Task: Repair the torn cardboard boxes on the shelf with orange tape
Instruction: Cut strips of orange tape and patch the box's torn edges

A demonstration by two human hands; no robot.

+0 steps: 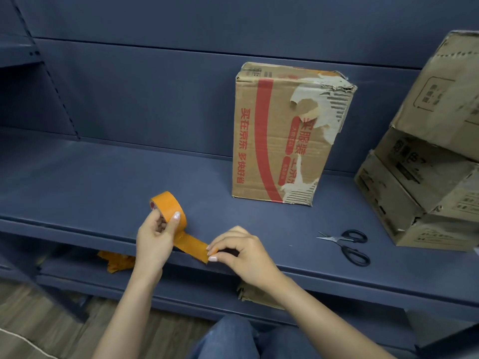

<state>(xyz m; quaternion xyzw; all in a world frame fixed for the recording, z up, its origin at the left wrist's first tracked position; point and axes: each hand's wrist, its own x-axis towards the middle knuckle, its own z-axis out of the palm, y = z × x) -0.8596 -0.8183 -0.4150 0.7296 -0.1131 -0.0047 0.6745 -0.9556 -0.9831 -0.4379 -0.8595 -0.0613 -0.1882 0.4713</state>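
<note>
Left hand (155, 234): fingers grip orange tape roll (169, 209) above near shelf (103, 182) edge. Right hand (241, 251): fingers pinch pulled strip end (193, 246). Torn cardboard box (282, 141) upright, far right. Scissors (348, 243) right, near stacked boxes (425, 177).

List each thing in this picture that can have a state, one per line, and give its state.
tape roll: gripped by left hand, partly unrolled
tape strip: free end pinched by right hand
upright box: standing, facing torn, untaped
scissors: lying on shelf, blades slightly apart
stacked boxes: tilted, worn
</note>
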